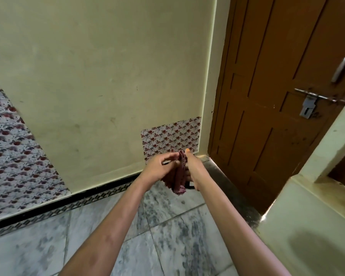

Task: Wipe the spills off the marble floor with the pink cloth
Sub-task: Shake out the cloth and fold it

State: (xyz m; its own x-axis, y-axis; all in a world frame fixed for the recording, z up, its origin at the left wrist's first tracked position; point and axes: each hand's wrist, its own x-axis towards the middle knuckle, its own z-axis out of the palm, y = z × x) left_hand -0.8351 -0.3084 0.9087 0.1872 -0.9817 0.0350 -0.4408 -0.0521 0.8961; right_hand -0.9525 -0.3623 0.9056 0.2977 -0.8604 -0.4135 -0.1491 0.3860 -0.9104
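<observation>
1. Holding the pink cloth [177,179] up in the air, both hands meet in front of the wall [108,76], near the corner by the brown door [267,100].
2. The left grip [161,166] has curled fingers pinching the cloth's upper folds. The right grip [190,170] holds its other side, thumb pointing up, with most of its fingers hidden behind the fabric.
3. The cloth sits bunched between the two grips, touching both. Its long axis runs roughly upright, and the loose lower end dangles below the hands.
4. The marble floor [177,226] lies straight below, well apart from the cloth. Neither hand is clearly nearer to it.
5. Judging from this, wiping calls for lowering the cloth flat onto the floor. I cannot tell any spills apart from the grey veining.
</observation>
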